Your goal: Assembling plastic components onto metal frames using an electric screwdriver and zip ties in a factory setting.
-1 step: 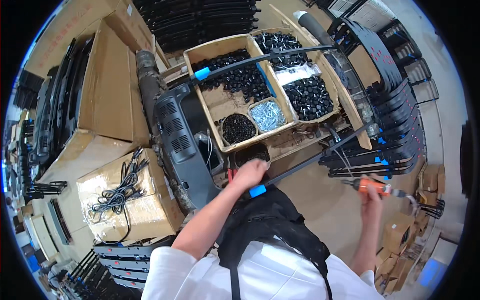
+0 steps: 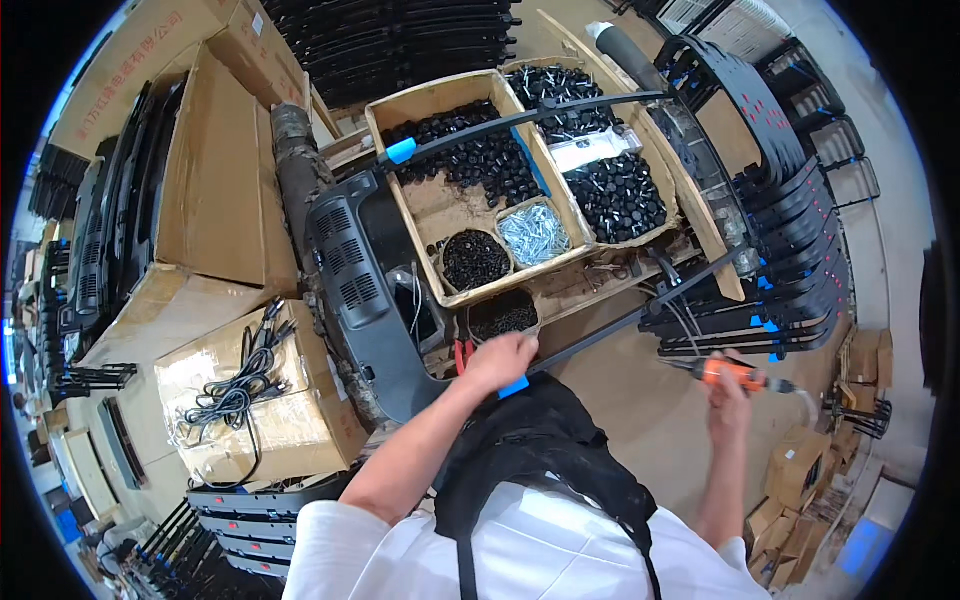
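Note:
My right hand point(image 2: 729, 405) is wrapped around an orange power screwdriver point(image 2: 735, 375), held out to the right with its thin bit pointing left and a hose trailing from its other end. Fingers pressed together, my left hand point(image 2: 503, 362) is over the near bar of a black tubular frame point(image 2: 592, 343), beside a piece of blue tape. Whatever its fingertips hold is hidden. Just beyond it is a small bin of dark screws point(image 2: 505, 315), and red-handled pliers point(image 2: 463, 354) lie next to it. The frame's left side carries a black vented panel point(image 2: 352, 262).
A divided cardboard tray point(image 2: 456, 298) holds black knobs point(image 2: 485, 160), silver screws point(image 2: 534, 236) and small black parts point(image 2: 475, 260). Coiled black cables point(image 2: 240, 375) lie on a taped carton point(image 2: 300, 425) at left. Black frames point(image 2: 800, 250) are stacked at right.
My left hand has drawn back slightly from the dark-screw bin toward me, uncovering more of it. The right hand has shifted a little left with the screwdriver.

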`<action>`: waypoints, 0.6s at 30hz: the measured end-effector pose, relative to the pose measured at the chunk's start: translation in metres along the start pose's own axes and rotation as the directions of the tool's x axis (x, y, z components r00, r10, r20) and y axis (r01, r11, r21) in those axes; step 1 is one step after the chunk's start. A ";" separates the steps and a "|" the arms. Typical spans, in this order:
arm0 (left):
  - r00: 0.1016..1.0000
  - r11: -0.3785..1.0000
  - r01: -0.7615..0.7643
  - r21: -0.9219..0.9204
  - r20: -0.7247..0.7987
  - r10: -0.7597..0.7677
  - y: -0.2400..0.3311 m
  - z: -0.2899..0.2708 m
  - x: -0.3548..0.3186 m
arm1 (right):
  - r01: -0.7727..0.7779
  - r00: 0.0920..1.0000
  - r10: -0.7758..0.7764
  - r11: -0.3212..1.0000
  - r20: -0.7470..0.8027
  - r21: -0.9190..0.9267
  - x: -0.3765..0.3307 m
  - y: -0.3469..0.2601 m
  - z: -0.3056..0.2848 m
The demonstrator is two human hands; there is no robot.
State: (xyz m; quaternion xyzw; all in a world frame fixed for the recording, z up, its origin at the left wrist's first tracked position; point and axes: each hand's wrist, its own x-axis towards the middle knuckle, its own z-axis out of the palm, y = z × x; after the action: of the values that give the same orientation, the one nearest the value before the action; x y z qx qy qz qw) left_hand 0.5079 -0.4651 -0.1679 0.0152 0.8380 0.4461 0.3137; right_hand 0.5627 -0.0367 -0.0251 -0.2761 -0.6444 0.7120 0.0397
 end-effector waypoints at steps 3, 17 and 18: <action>0.978 0.950 0.206 0.236 -0.037 -0.203 0.037 0.008 -0.044 | -0.216 0.975 0.202 0.957 0.091 0.195 0.049 0.102 0.045; 0.878 0.853 0.478 0.211 -0.150 -0.455 0.072 0.013 -0.033 | -0.592 0.173 0.781 0.570 0.601 -0.570 0.145 0.223 0.135; 0.863 0.846 0.501 0.181 -0.176 -0.473 0.072 0.014 -0.034 | -0.316 -0.005 0.794 0.575 0.607 -0.755 0.130 0.166 0.136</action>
State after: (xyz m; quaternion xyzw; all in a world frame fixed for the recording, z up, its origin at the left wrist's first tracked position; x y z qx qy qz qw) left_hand 0.5246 -0.4221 -0.1012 -0.1915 0.8764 0.2561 0.3602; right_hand 0.4425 -0.1330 -0.2234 -0.0489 -0.4913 0.5220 -0.6955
